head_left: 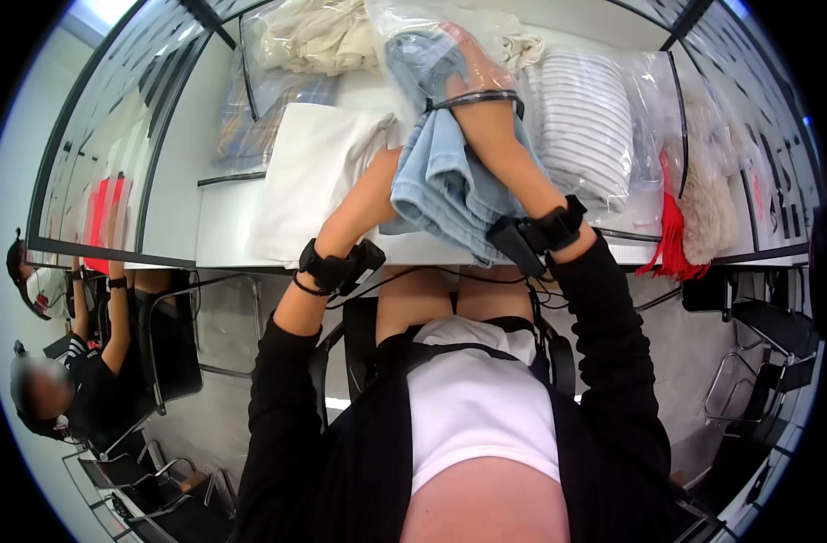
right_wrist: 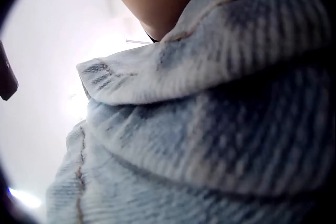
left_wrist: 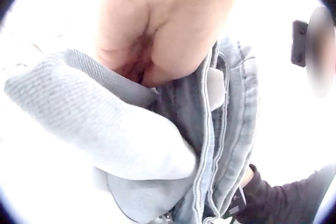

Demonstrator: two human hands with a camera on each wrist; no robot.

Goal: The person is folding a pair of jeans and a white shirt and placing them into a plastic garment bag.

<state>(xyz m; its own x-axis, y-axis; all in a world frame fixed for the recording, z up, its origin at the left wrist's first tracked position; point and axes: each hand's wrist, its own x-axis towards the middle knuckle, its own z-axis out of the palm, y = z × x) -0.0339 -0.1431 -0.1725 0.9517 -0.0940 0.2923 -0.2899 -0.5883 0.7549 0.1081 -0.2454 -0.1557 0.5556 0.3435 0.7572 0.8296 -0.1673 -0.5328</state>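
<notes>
A bundle of light-blue jeans (head_left: 454,172) runs into the mouth of a clear plastic bag (head_left: 499,63) edged with a black strip. Its far end lies inside the bag, and the rest hangs out toward the table's front edge. My right hand (head_left: 472,68) is inside the bag, seen through the plastic, gripping the far end of the jeans. From the left, my left hand (left_wrist: 157,29) holds the denim with bent fingers; the fingertips are hidden in the folds. In the right wrist view, denim folds (right_wrist: 173,124) fill most of the picture and cover the hand.
White folded cloth (head_left: 309,172) lies left of the jeans. A bagged striped textile (head_left: 585,127) is at the right, beside a red fringe (head_left: 673,235) hanging over the edge. Behind are bagged cream clothes (head_left: 318,36). Clear partitions flank the table; another person (head_left: 88,371) sits at left.
</notes>
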